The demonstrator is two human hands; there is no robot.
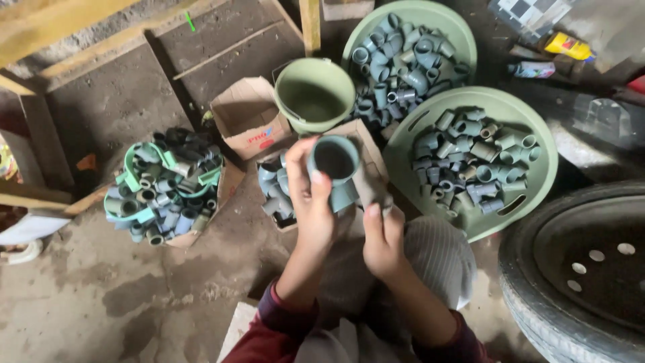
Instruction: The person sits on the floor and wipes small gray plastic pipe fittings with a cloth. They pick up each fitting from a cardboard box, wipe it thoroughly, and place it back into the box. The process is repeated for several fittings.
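Now gripping fitting (336, 168), left hand (310, 202) wrapped around, right hand (381, 235) closed on lower end; steady twisting needed next.

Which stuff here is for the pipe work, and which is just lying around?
In the work:
left hand and right hand, gripping one grey pipe fitting
two green basins of fittings
box of fittings
broken basket of fittings

Lying about:
green bucket
tyre
empty carton
bottles

Two shallow green plastic basins (537, 144) heaped with grey pipe fittings (470, 158) lie beside an empty green plastic bucket (314, 97) — near a black rubber tyre (537, 296) and an open brown cardboard box (248, 121).
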